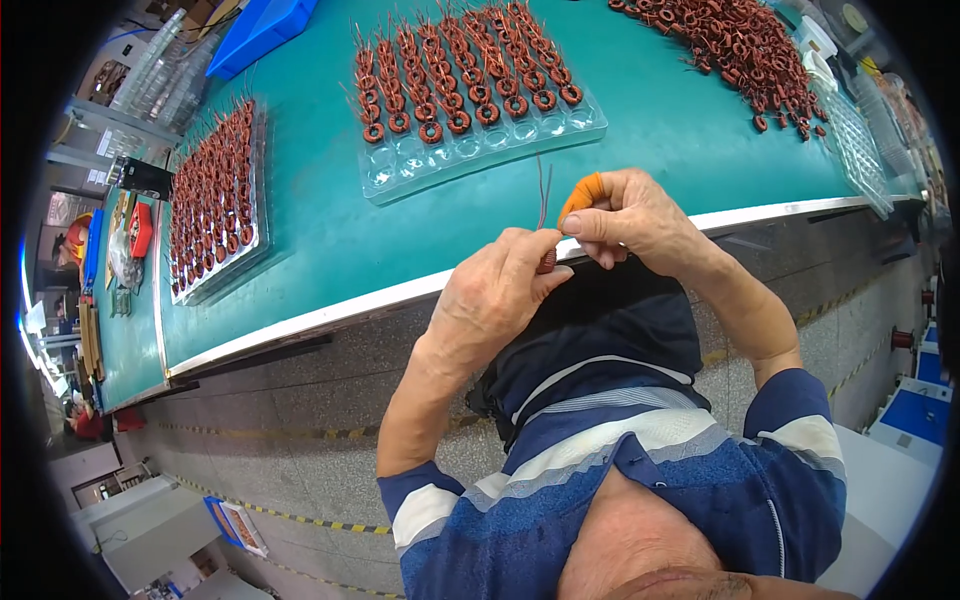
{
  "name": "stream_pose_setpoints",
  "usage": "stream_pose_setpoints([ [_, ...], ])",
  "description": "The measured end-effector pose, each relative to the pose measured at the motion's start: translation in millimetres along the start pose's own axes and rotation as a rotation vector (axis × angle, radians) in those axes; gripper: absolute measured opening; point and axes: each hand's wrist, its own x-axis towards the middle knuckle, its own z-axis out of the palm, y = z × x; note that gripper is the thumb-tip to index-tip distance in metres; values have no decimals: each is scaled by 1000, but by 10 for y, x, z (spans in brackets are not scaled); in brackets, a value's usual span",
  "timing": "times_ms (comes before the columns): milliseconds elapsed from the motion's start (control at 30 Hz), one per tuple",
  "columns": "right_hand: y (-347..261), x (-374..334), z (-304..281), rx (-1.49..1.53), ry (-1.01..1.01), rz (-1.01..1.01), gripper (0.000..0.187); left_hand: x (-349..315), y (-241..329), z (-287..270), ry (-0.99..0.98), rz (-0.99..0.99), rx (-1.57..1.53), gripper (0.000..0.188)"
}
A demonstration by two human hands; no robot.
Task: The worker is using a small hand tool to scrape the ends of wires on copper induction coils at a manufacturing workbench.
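At the frame's centre, the left hand (490,287) pinched a copper-coloured coil (547,262), leads (543,195) upward, seemingly keeping them reachable for the right hand (640,222), whose fingers (584,193) were narrowed together, on what I could not tell.

The worktop (400,240) has a smooth, low-sheen green surface and a smooth white edge strip (300,328). Mid-worktop, the moulded tray (480,176) is clear, glossy plastic; its toroidal coils (431,132) look like lacquered metal wire with a slight shine. The bin (258,38) at the worktop's far left is smooth blue plastic. At the worktop's near edge, the coil (547,262) in the left fingers (528,244) has ridged wire windings. Nearer than the worktop, the striped shirt (540,520) is matt knit cloth, the speckled floor (340,400) hard and matt.
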Motion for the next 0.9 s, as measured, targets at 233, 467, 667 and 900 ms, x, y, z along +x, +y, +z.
stream_pose_setpoints([
  [233, 128, -130, 252, -276, 318, -476, 20, -99, -34, 308, 250, -429, -402, 36],
  [467, 4, -61, 163, 12, 86, -344, 17, -47, 109, 471, 459, -319, -1284, 35],
  [667, -24, -97, 255, -388, 138, -572, 16, -71, 99, 491, 445, -446, -1117, 31],
  [900, 152, -15, 257, 89, 311, -512, 27, -9, 158, 551, 525, -413, -1181, 30],
])
